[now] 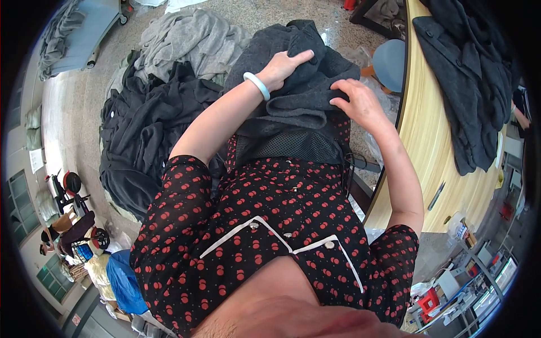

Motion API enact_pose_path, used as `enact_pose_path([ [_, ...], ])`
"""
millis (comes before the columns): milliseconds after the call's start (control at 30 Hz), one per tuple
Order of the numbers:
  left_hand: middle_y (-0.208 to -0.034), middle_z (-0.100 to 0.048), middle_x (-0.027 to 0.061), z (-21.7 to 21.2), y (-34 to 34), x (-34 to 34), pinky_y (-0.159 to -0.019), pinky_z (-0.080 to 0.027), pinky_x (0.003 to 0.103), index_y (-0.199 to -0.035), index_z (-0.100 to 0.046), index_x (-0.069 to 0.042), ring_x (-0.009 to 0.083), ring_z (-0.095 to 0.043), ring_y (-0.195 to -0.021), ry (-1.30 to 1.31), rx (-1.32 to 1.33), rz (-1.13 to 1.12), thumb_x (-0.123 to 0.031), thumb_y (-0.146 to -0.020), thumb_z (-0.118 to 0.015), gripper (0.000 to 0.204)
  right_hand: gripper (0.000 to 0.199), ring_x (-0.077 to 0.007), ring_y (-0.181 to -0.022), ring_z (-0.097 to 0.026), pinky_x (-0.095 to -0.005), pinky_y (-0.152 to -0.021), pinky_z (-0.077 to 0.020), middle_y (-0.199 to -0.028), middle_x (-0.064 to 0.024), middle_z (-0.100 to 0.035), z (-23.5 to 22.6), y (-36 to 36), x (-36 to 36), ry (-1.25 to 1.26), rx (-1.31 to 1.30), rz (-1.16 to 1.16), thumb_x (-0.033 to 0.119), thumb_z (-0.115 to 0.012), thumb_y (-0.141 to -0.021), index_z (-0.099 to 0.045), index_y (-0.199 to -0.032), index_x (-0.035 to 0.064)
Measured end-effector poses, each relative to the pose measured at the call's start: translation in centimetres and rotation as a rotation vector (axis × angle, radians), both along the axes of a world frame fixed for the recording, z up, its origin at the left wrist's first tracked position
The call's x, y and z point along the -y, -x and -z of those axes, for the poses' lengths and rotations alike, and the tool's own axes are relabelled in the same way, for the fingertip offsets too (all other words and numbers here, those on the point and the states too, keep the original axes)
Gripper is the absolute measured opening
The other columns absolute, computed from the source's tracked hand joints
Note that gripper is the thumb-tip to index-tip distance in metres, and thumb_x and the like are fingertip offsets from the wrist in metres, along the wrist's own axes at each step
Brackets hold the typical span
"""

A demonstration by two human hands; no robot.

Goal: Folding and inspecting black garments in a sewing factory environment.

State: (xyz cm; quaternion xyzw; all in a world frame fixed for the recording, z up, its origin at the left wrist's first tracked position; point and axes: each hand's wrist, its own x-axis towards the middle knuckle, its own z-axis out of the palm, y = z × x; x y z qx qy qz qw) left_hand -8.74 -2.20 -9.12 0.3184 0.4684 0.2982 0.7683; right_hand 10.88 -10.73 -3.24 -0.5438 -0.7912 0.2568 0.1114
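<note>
A dark grey woollen garment (293, 112) lies bunched over my lap, its folds hanging past my knees. My left hand (284, 70), with a pale bangle at the wrist, grips its upper part, the thumb stretched out beside what looks like a dark button. At the garment's right edge is my right hand (360, 104). Its thumb and forefinger stand apart and curved at the cloth, with no fold plainly caught between them. Under the garment, a black mesh piece (287, 147) covers my waist.
Left of my legs lie a heap of black garments (152, 124) and a light grey heap (194, 39) beyond. To my right, a wooden-topped table (420, 186) bears a dark grey coat (465, 84) and a thin pen-like tool (436, 196). A blue-grey round stool (389, 65) stands beside it.
</note>
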Motion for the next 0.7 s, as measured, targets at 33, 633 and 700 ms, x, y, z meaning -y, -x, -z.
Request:
enact_pose_path([
  [33,-0.097,-0.061,0.0127,-0.4,-0.1,0.0,-0.076,-0.049,0.029,-0.104,-0.054,0.006,0.0188,-0.059,-0.085,-0.041,-0.059,0.069,-0.021,-0.075,-0.068,0.042,0.024,-0.0315,-0.089,-0.055,-0.0365,-0.077,-0.0443,-0.091,-0.0132,-0.059,0.4,-0.1,0.1,0.017,-0.039,0.026,0.014,-0.063,-0.073,-0.058,-0.095,0.004],
  [633,-0.092,-0.061,0.003,-17.9,-3.4,3.7,-0.077,-0.045,0.026,-0.099,-0.059,0.001,0.0101,-0.055,-0.084,-0.551,0.261,0.227,-0.017,-0.083,-0.058,0.024,0.028,-0.0301,-0.075,-0.055,-0.0351,-0.066,-0.0457,-0.081,-0.0152,-0.055,-15.5,2.1,3.1,-0.68,-0.12,-0.065,-0.015,-0.051,-0.062,-0.056,-0.086,-0.0021],
  [700,-0.09,-0.061,0.0034,-15.4,-4.1,4.0,-0.076,-0.045,0.026,-0.095,-0.06,0.002,0.0097,-0.055,-0.082,-0.524,0.289,0.137,-0.014,-0.081,-0.058,0.021,0.025,-0.0314,-0.076,-0.054,-0.0367,-0.068,-0.0453,-0.079,-0.0158,-0.054,-13.3,1.7,2.5,-0.631,-0.107,-0.047,-0.013,-0.052,-0.065,-0.055,-0.087,-0.0024],
])
